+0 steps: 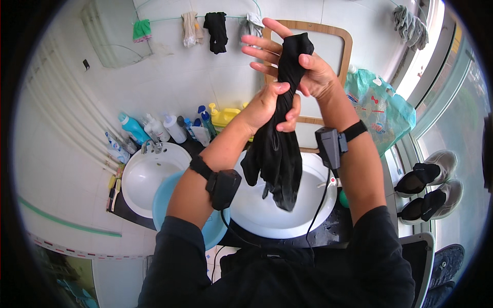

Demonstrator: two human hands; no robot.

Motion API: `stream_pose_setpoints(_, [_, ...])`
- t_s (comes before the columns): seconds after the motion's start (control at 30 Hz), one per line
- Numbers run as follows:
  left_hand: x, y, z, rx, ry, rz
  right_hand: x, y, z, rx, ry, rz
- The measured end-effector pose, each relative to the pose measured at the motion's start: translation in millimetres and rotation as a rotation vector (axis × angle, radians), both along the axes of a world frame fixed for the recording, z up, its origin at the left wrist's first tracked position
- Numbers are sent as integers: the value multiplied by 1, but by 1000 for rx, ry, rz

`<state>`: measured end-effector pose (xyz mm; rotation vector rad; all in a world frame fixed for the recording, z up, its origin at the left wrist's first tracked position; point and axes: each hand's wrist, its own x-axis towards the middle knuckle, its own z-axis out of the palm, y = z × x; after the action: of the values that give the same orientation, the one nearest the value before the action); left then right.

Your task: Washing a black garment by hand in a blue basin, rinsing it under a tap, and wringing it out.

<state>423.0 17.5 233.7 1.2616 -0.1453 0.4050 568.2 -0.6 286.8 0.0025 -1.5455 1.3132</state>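
Note:
A crumpled black piece of cloth (280, 141) hangs over the right-hand white basin (313, 205), its kind not clear from its folds. My left hand (272, 105) is closed round its middle, with the thumb in front and the lower part drooping below. Higher up, the cloth's top end lies across the palm of my right hand (316, 74). That hand's fingers are spread out behind the cloth, and its thumb touches the cloth's edge.
A second basin (149, 177) and a light blue tub (215, 231) stand to the left. Several bottles (174, 128) line the counter's back. A teal plastic bag (380, 110) is at right, near shoes (441, 195). Small garments (215, 31) hang on a line. Cables run from my forearm devices (224, 187).

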Motion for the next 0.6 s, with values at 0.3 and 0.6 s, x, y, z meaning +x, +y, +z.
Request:
stream_pose_setpoints(0.3, [6,1,3,21,73,48,-20,-23,35,-171,-285,-331])
stream_pose_setpoints(0.6, [35,-29,5,793,84,1198,-20,2,22,167,-640,-1461])
